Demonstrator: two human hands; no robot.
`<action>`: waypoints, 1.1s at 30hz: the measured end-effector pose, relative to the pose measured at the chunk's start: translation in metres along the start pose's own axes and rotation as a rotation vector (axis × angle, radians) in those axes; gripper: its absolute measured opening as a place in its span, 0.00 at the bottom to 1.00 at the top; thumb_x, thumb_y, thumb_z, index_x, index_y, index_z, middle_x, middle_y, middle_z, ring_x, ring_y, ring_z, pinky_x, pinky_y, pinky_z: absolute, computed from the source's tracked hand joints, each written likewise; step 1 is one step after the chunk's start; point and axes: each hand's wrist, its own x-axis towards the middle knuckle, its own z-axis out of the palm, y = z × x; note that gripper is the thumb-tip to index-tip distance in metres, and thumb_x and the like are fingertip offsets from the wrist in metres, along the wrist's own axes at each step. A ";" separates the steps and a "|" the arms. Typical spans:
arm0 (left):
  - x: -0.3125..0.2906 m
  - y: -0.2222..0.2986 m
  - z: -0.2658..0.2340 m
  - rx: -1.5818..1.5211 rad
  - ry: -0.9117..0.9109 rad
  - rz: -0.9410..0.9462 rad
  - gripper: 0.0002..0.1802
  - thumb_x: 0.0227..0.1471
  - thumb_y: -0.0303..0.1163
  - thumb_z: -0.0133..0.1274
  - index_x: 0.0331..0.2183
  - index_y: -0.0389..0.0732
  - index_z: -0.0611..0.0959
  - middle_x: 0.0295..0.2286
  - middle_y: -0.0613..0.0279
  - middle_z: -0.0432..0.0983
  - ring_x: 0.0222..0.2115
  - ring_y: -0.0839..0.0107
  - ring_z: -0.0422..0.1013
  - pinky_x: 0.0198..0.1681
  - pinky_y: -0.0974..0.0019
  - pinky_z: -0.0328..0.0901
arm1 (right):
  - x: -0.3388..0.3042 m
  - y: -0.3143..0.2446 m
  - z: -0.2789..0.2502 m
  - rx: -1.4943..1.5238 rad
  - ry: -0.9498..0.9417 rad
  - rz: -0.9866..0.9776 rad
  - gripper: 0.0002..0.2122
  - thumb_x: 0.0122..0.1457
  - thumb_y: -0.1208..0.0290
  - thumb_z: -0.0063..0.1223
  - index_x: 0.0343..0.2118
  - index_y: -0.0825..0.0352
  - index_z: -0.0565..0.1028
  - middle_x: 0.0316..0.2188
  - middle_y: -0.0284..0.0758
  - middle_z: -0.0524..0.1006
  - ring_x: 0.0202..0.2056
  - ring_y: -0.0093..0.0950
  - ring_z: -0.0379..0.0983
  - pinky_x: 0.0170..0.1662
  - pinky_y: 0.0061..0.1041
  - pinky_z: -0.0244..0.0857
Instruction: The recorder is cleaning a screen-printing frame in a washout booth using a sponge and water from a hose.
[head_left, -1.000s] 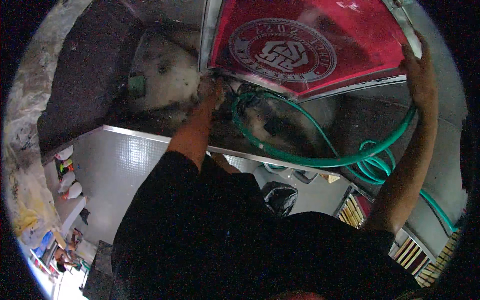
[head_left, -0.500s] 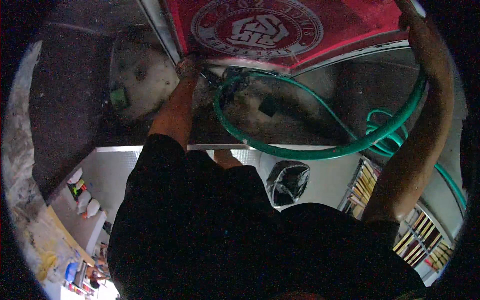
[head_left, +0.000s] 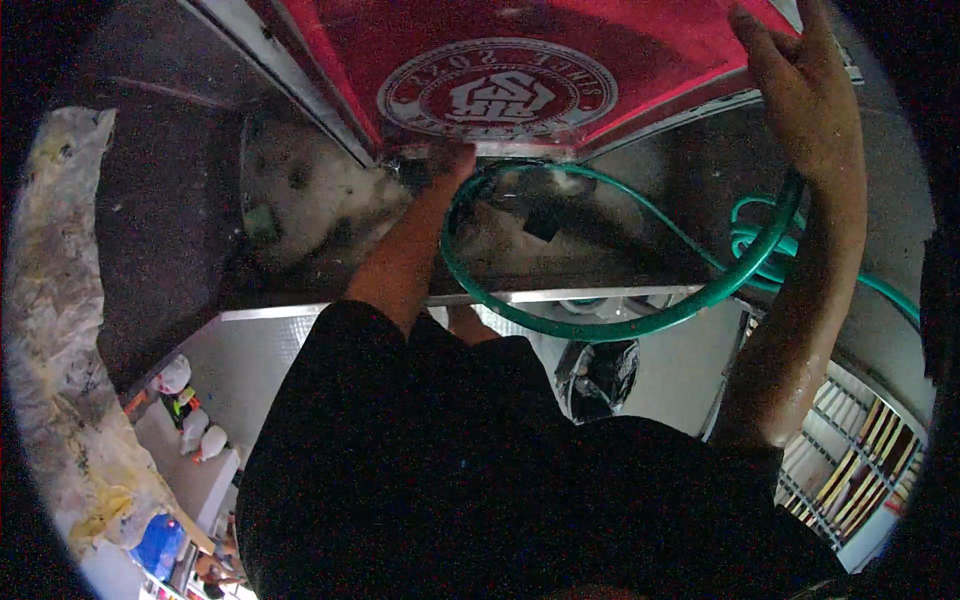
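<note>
A screen-printing frame (head_left: pixel 660 122) with red mesh and a round white emblem leans at the top of the head view, its lower edge over a dark basin. My left hand (head_left: pixel 450 160) grips that lower edge near its middle, its fingers partly hidden. My right hand (head_left: pixel 810 90) is raised at the frame's right side, thumb apart from the other fingers. A green hose (head_left: pixel 620 328) loops below the frame and runs up behind my right wrist into that hand. Its end is hidden.
The stained basin (head_left: pixel 330 215) has a pale metal front rim (head_left: pixel 265 313); a small dark block (head_left: pixel 543 220) lies inside. More hose coils (head_left: pixel 755 240) sit at right. Below are a black-lined bin (head_left: pixel 597 380), a rack of frames (head_left: pixel 850 450) and several white bottles (head_left: pixel 205 440).
My left hand has moved right along the frame's lower edge, from its left corner. My right hand has shifted left, bringing the hose loop with it. The view has shifted slightly.
</note>
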 end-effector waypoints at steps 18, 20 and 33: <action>-0.030 0.228 -0.143 -1.176 -0.505 -0.061 0.16 0.56 0.43 0.51 0.29 0.39 0.78 0.22 0.59 0.72 0.22 0.65 0.69 0.24 0.59 0.64 | 0.007 0.049 0.016 0.247 0.095 0.010 0.31 0.60 0.78 0.46 0.66 0.59 0.52 0.18 0.40 0.75 0.23 0.30 0.77 0.28 0.32 0.69; -0.025 0.191 -0.091 -0.451 -0.351 0.082 0.19 0.58 0.41 0.45 0.31 0.35 0.82 0.26 0.48 0.77 0.27 0.55 0.74 0.29 0.51 0.67 | 0.009 0.051 0.018 0.254 0.088 0.008 0.31 0.60 0.78 0.47 0.66 0.59 0.52 0.18 0.40 0.75 0.23 0.30 0.77 0.28 0.32 0.69; -0.005 0.151 -0.183 -0.673 -1.266 0.152 0.44 0.53 0.43 0.55 0.63 0.32 0.55 0.62 0.38 0.49 0.58 0.44 0.59 0.58 0.50 0.60 | 0.026 0.095 0.022 0.197 0.062 0.103 0.31 0.60 0.78 0.47 0.66 0.59 0.51 0.19 0.42 0.75 0.23 0.30 0.77 0.28 0.32 0.70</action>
